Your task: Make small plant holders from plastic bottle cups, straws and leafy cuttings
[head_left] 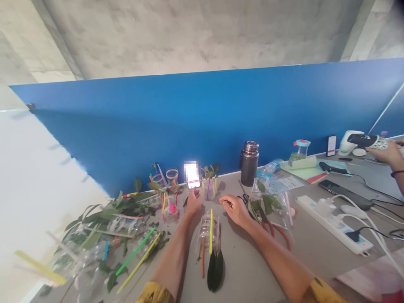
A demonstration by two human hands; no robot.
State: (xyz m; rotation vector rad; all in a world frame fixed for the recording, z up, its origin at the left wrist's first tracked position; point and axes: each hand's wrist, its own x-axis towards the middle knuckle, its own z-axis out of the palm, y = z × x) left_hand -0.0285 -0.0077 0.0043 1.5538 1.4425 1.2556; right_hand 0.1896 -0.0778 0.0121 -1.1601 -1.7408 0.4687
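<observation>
Here we are under a bare concrete ceiling (195,33), raw and mottled grey, with a heavy concrete beam (372,29) running down the right side! Straight ahead, a long blue panel (176,118) dominates the room, a small dark fitting (30,106) at its top left corner. It meets a bright white wall (41,185) along a slanting edge, faint shadows falling across the white, and a long grey worktop (243,269) runs right along the foot of the blue.

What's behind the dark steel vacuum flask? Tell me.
Behind the dark steel vacuum flask rises a blue wall. The patch of wall directly behind it is covered by the flask, so anything there cannot be seen.
</observation>
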